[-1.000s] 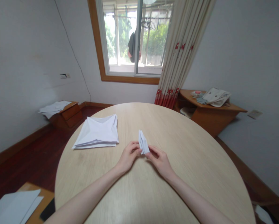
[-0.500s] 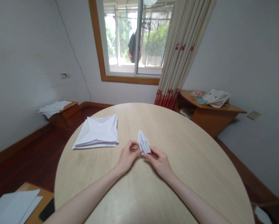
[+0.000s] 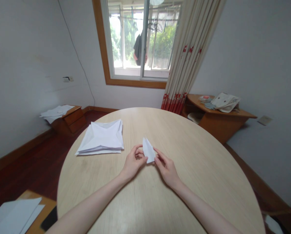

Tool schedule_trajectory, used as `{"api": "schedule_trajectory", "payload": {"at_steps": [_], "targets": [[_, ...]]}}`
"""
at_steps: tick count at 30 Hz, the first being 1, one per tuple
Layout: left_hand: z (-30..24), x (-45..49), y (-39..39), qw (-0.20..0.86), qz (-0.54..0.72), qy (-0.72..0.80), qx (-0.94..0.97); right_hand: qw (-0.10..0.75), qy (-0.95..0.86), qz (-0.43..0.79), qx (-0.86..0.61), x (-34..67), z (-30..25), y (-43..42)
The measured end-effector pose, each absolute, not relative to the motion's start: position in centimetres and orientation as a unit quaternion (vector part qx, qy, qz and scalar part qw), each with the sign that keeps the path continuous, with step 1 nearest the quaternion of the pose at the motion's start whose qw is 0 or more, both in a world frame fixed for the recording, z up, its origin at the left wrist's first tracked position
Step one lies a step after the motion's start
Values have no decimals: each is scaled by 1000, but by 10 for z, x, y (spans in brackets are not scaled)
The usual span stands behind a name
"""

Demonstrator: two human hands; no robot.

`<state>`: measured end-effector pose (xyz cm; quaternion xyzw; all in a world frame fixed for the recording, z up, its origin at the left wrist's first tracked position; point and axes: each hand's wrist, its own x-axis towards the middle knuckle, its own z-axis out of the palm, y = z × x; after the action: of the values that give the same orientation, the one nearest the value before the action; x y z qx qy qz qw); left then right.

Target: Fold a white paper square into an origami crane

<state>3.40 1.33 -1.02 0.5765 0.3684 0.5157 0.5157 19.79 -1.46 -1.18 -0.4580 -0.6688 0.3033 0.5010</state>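
A small folded paper piece (image 3: 148, 150) is pinched between the fingertips of the left hand (image 3: 133, 162) and right hand (image 3: 167, 169), both clamped on its lower edge just above the surface (image 3: 208, 169), mid-crease it seems, while a stack of folded sheets (image 3: 101, 138) lies well apart at ten o'clock, obstructing nothing.

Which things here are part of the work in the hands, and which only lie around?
In the work:
- folded paper piece, pinched by left hand and right hand

Lying around:
- stack of creased white sheets on the round table
- cloth bag on the corner desk
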Motion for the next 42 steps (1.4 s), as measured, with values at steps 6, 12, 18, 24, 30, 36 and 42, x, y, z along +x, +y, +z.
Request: {"api": "schedule_trajectory", "payload": {"at_steps": [6,12,18,24,30,36,42], "targets": [[-12,34,14,515,498,375,589,506,-649,340,-455,198,-14,-13],[-13,32,14,507,489,380,599,484,-654,339,-471,196,-10,-16],[-13,33,13,501,479,378,614,488,-658,351,-454,195,-8,-18],[-10,32,10,443,473,390,654,486,-676,302,-465,197,-7,-16],[-6,30,8,332,512,413,676,493,-693,275,-448,196,-6,-16],[-10,34,7,389,542,405,625,493,-697,275,-442,196,-12,-15],[-12,35,2,445,518,381,623,492,-698,309,-419,194,-12,-17]]}}
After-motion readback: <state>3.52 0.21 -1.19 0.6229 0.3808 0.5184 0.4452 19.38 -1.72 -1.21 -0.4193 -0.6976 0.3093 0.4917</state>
